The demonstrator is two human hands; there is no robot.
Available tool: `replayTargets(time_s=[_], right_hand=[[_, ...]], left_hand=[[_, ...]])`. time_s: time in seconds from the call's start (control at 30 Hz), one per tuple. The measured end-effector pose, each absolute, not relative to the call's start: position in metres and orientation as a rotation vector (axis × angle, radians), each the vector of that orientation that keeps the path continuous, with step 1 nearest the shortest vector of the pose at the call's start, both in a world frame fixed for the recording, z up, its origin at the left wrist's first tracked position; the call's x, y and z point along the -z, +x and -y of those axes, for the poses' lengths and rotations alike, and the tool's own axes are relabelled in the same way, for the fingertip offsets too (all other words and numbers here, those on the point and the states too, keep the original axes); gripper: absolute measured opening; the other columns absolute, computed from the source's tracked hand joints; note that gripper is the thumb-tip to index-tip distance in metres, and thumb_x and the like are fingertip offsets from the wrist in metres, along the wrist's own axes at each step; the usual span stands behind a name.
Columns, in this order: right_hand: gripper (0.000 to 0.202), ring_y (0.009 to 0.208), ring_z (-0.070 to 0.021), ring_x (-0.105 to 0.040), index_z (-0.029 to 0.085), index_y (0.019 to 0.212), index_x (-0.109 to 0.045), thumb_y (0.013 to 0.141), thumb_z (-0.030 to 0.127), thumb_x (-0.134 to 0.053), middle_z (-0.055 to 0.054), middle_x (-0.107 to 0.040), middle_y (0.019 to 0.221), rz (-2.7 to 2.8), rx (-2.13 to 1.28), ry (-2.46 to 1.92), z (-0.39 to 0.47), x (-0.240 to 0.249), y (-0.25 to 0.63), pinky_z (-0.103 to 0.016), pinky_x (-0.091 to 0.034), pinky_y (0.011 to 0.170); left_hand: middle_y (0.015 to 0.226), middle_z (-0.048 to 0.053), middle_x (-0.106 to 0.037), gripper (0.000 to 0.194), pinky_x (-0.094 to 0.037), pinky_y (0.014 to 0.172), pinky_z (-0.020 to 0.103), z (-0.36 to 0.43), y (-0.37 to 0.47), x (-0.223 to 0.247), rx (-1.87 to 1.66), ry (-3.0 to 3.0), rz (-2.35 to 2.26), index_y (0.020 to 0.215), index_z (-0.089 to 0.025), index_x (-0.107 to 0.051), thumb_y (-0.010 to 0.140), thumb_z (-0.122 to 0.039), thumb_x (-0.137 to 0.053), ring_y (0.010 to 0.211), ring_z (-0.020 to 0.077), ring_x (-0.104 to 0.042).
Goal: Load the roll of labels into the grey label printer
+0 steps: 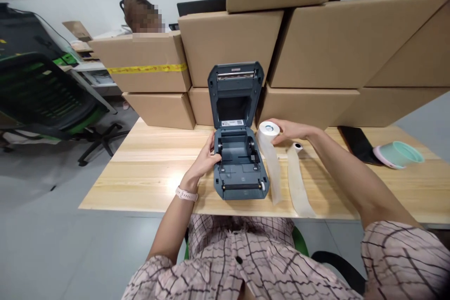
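A dark grey label printer (242,176) sits on the table with its lid (235,93) raised. Its roll bay shows no roll. My left hand (204,160) grips the printer's left side, the thumb over the rim and the fingers partly hidden behind the casing. Just right of the printer, my right hand (288,130) holds a white label roll (269,130) by its right side. From that roll a loose strip trails toward the table's front edge. A thinner roll (297,147) with a dark core stands farther right, its unwound strip (298,185) also reaching frontward.
Stacked cardboard boxes (228,37) line the back of the wooden table (140,173). A black phone-like slab (358,144) and a mint-green cup (401,153) lie at the right. An office chair (38,89) stands left; another person (140,11) is behind the boxes.
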State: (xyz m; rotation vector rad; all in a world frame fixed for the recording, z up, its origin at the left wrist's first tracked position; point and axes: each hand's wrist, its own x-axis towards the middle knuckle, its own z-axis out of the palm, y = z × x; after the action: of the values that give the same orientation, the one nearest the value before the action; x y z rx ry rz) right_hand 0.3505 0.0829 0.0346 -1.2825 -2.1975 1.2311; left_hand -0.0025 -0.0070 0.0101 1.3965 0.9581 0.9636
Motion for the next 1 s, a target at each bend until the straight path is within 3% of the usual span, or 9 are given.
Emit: replayTargets(time_s=[0.17, 0.33, 0.5, 0.63, 0.77, 1.0], right_hand=[[0.079, 0.11, -0.0297, -0.065, 0.018, 0.122, -0.06, 0.056, 0.048, -0.09, -0.01, -0.07, 0.119, 2.003, -1.41, -1.218, -0.078, -0.036, 0.345, -0.042, -0.053, 0.097], [0.083, 0.108, -0.0326, -0.067, 0.022, 0.129, -0.056, 0.063, 0.068, -0.076, -0.013, -0.069, 0.128, 1.872, -1.433, -0.963, -0.055, -0.076, 0.332, -0.045, -0.055, 0.089], [0.076, 0.104, -0.0307, -0.067, 0.023, 0.128, -0.056, 0.065, 0.058, -0.08, -0.01, -0.069, 0.124, 2.352, -1.114, -1.061, -0.038, -0.118, 0.271, -0.041, -0.055, 0.085], [0.069, 0.101, -0.0305, -0.066, 0.023, 0.129, -0.056, 0.068, 0.048, -0.079, -0.01, -0.07, 0.121, 2.769, -0.751, -1.168, -0.034, -0.115, 0.228, -0.038, -0.051, 0.083], [0.072, 0.106, -0.0347, -0.066, 0.019, 0.132, -0.054, 0.072, 0.053, -0.076, -0.015, -0.069, 0.124, 2.91, -0.635, -1.235, -0.037, -0.1, 0.212, -0.039, -0.05, 0.083], [0.074, 0.109, -0.038, -0.067, 0.016, 0.137, -0.057, 0.079, 0.06, -0.071, -0.018, -0.071, 0.124, 2.989, -0.608, -1.249, -0.04, -0.081, 0.208, -0.044, -0.051, 0.087]], left_hand=[[0.171, 0.014, -0.024, 0.113, -0.023, 0.129, 0.042, 0.005, -0.004, -0.005, -0.976, 1.397, -0.953, 0.166, -0.015, -0.011, 0.065, -0.017, -0.062, 0.157, 0.031, -0.028], [0.168, 0.014, -0.034, 0.105, -0.032, 0.125, 0.044, 0.007, -0.002, -0.006, -1.002, 1.412, -0.916, 0.164, -0.017, -0.02, 0.068, -0.016, -0.063, 0.153, 0.0314, -0.037], [0.169, 0.013, -0.031, 0.107, -0.027, 0.127, 0.046, 0.005, -0.002, -0.007, -0.993, 1.421, -0.91, 0.164, -0.017, -0.02, 0.066, -0.016, -0.063, 0.153, 0.0329, -0.036], [0.172, 0.012, -0.021, 0.112, -0.022, 0.13, 0.044, 0.003, -0.004, -0.006, -0.973, 1.402, -0.91, 0.165, -0.016, -0.014, 0.065, -0.018, -0.064, 0.158, 0.0328, -0.025], [0.172, 0.015, -0.02, 0.113, -0.024, 0.129, 0.045, 0.003, -0.006, -0.005, -0.969, 1.384, -0.907, 0.165, -0.013, -0.01, 0.066, -0.018, -0.063, 0.157, 0.0327, -0.027], [0.172, 0.009, -0.024, 0.11, -0.021, 0.13, 0.047, 0.001, -0.01, -0.001, -0.963, 1.398, -0.891, 0.165, -0.023, -0.016, 0.068, -0.017, -0.066, 0.158, 0.032, -0.026]])
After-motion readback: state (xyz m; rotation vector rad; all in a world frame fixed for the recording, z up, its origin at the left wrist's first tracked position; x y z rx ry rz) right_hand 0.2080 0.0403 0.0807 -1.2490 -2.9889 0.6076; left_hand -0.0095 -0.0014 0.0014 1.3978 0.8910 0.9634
